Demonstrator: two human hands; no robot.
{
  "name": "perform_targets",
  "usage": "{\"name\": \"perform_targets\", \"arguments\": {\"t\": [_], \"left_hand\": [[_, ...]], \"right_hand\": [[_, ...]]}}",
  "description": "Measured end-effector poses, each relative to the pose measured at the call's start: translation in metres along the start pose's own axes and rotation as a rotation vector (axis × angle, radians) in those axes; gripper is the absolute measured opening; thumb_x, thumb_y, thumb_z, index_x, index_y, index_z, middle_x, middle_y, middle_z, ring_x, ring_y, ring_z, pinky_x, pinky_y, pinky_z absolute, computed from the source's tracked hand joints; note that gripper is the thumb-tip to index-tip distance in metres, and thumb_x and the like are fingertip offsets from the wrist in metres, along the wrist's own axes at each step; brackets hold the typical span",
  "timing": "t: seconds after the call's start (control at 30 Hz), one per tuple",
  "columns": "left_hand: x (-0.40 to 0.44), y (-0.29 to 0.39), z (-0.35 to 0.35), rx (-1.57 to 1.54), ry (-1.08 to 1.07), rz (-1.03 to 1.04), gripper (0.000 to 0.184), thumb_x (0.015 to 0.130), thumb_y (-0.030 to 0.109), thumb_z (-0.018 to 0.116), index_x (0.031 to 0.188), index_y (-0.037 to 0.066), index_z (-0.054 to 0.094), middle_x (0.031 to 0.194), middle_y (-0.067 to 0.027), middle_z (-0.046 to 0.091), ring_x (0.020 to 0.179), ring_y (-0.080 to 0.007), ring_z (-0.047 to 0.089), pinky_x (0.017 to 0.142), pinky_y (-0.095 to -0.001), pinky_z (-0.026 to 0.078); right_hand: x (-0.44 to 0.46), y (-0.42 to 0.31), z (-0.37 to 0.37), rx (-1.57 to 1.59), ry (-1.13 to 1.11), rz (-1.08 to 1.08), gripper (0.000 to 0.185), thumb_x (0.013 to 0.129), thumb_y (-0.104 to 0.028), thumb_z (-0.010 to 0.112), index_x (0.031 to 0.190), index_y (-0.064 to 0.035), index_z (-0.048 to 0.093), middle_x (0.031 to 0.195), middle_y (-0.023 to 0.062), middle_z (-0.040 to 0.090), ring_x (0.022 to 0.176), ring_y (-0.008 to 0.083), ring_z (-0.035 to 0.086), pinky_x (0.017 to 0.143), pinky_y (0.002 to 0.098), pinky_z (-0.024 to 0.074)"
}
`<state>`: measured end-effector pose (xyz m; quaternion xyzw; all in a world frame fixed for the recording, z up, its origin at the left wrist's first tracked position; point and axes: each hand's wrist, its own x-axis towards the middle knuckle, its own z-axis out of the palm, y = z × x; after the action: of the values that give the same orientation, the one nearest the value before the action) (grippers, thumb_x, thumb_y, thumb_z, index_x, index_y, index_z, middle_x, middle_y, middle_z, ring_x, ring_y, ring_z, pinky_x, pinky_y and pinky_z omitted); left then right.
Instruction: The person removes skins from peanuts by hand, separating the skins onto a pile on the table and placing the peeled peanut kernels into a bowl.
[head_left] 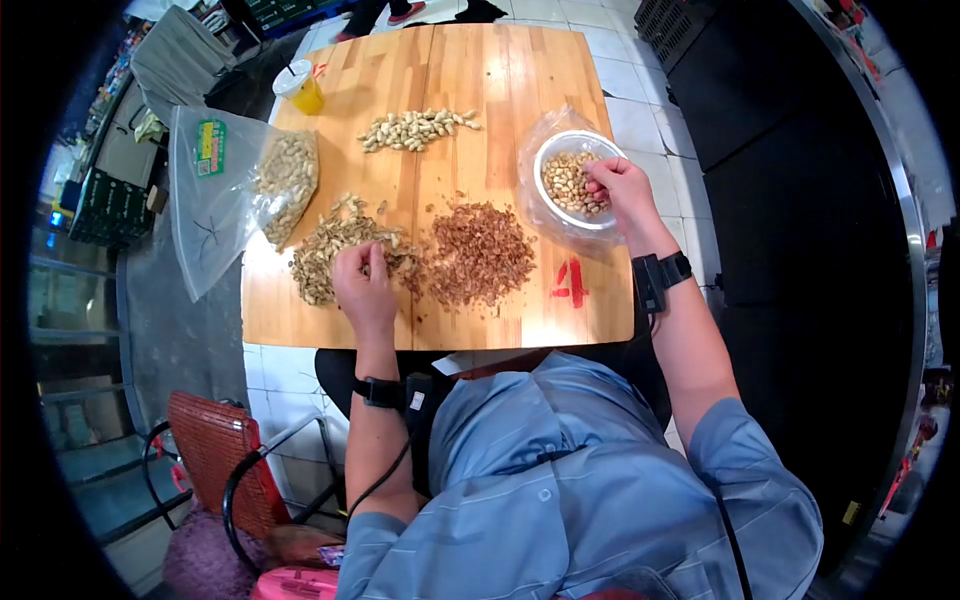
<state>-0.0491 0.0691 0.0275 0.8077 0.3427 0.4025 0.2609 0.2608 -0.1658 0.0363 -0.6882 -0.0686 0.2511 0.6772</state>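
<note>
My left hand (365,285) rests at the pile of empty peanut shells (322,262), its fingers curled together; whatever is between them is hidden. Over the white bowl (541,184) my right hand (618,185) reaches in from the right, thumb and fingers pinched. Anything in that pinch is too small to name. Shelled peanuts (565,180) lie inside the bowl, which sits in a clear plastic bag (530,152). Between the hands spreads a heap of reddish-brown peanut skins (483,255). Unshelled peanuts (415,130) form a loose row farther back.
A clear bag (215,215) partly filled with unshelled peanuts (287,175) lies over the table's left edge. Behind it stands a lidded cup (300,90) of yellow drink with a straw. A red chair (215,455) is at lower left. Another person's shoe (407,13) shows beyond the table.
</note>
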Motion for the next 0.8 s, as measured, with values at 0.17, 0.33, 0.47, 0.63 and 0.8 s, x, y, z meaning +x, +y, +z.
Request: {"name": "perform_targets", "arguments": {"t": [0.17, 0.33, 0.47, 0.63, 0.8], "left_hand": [[-0.004, -0.017, 0.008, -0.18, -0.055, -0.195, 0.013, 0.093, 0.005, 0.059, 0.103, 0.002, 0.067, 0.082, -0.0055, 0.062, 0.075, -0.0148, 0.057, 0.07, -0.0271, 0.047], [0.001, -0.009, 0.007, -0.188, -0.084, -0.15, 0.025, 0.084, -0.007, 0.05, 0.102, 0.001, 0.067, 0.096, -0.0128, 0.066, 0.088, -0.0264, 0.063, 0.079, -0.0341, 0.05], [-0.001, 0.006, 0.006, -0.079, -0.004, 0.025, 0.027, 0.078, -0.006, 0.054, 0.101, 0.003, 0.066, 0.118, -0.0144, 0.06, 0.109, -0.0336, 0.056, 0.094, -0.0404, 0.044], [-0.007, 0.004, 0.008, -0.139, -0.005, -0.015, 0.022, 0.082, -0.004, 0.056, 0.099, 0.003, 0.067, 0.118, -0.014, 0.061, 0.109, -0.031, 0.057, 0.093, -0.0391, 0.046], [-0.007, -0.004, 0.014, -0.246, -0.013, -0.068, 0.019, 0.079, -0.001, 0.058, 0.094, 0.005, 0.067, 0.114, -0.0118, 0.063, 0.108, -0.0308, 0.057, 0.094, -0.041, 0.044]], "right_hand": [[-0.008, -0.018, 0.014, -0.011, -0.032, -0.029, 0.012, 0.088, -0.012, 0.07, 0.085, -0.003, 0.062, 0.07, 0.0026, 0.063, 0.06, 0.0083, 0.057, 0.054, 0.0215, 0.0459], [-0.029, -0.023, 0.09, -0.126, -0.342, -0.018, 0.016, 0.087, -0.01, 0.067, 0.099, 0.0006, 0.065, 0.079, 0.0053, 0.065, 0.068, 0.0119, 0.062, 0.062, 0.0234, 0.05], [-0.002, 0.004, 0.14, -0.445, -0.434, -0.147, 0.031, 0.085, -0.014, 0.067, 0.113, 0.0007, 0.065, 0.094, 0.0106, 0.069, 0.086, 0.0202, 0.067, 0.076, 0.0304, 0.0533], [0.081, 0.012, 0.174, -0.876, -0.139, -0.281, 0.035, 0.081, -0.018, 0.066, 0.114, -0.0036, 0.067, 0.106, 0.0182, 0.069, 0.096, 0.0305, 0.067, 0.085, 0.038, 0.052], [0.119, 0.028, 0.196, -1.143, 0.042, -0.433, 0.028, 0.08, -0.017, 0.065, 0.105, -0.0047, 0.069, 0.096, 0.0194, 0.069, 0.093, 0.0339, 0.066, 0.082, 0.0409, 0.0525]]}}
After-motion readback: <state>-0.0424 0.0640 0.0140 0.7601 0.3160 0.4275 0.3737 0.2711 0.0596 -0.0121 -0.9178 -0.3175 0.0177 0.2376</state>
